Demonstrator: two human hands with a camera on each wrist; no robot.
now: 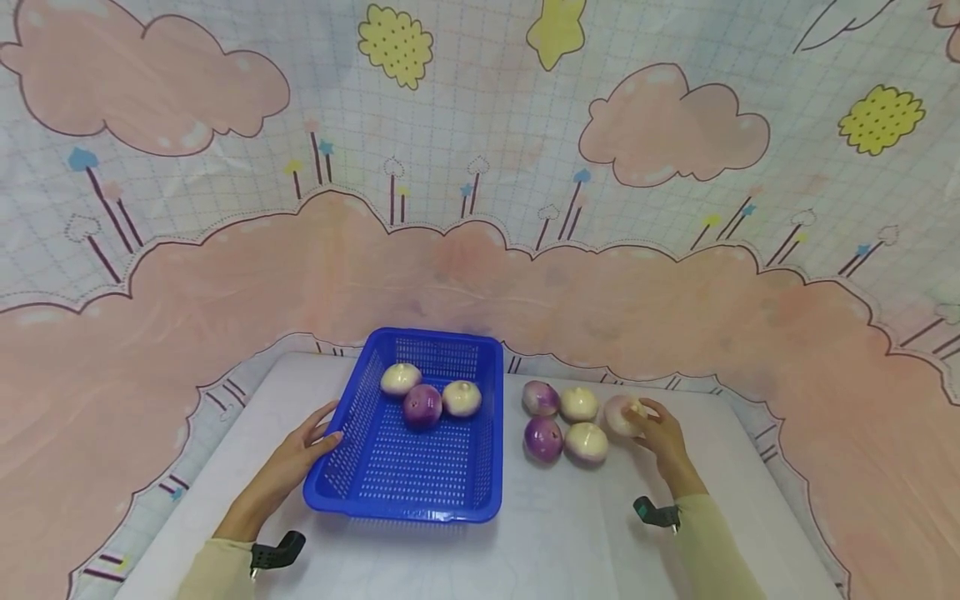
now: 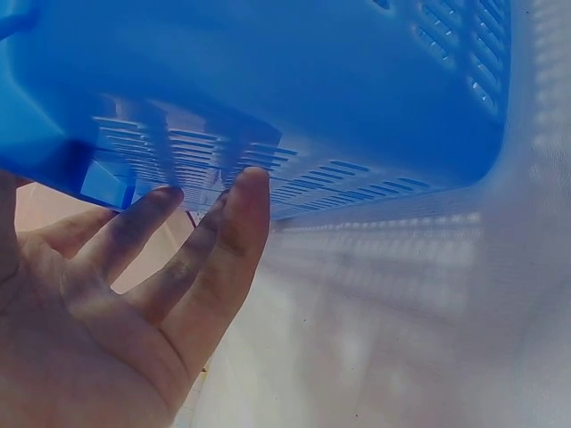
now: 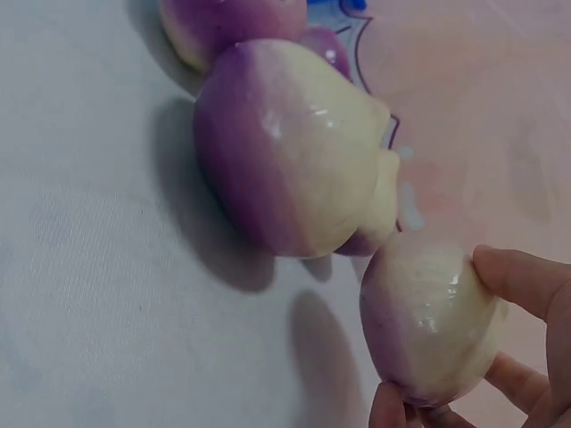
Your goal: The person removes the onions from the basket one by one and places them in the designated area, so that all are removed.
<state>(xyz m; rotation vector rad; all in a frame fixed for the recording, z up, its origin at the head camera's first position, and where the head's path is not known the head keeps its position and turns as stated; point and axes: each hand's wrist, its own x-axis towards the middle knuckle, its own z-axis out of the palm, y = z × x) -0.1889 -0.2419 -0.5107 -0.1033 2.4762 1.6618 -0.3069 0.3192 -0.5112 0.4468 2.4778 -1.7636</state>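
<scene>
A blue slotted plastic basket [image 1: 420, 500] holds three glossy purple-and-white turnips, a purple one [image 1: 422, 407] in front between two pale ones. My left hand [image 1: 296, 458] rests against the basket's left side; in the left wrist view its fingers [image 2: 241, 223] are fairly straight and touch the outer wall below the rim. To the basket's right, my right hand [image 1: 660, 429] grips a pale turnip [image 3: 428, 325] between thumb and fingers. In the right wrist view, that turnip appears lifted off the surface. Beside it sit several other turnips [image 1: 586, 443] in a cluster.
Everything stands on a white-covered table [image 1: 555, 533]. Behind it hangs a patterned cloth [image 1: 450, 275] with pink clouds, which also drapes around the table's sides. A small black camera [image 1: 277, 550] is strapped to each wrist.
</scene>
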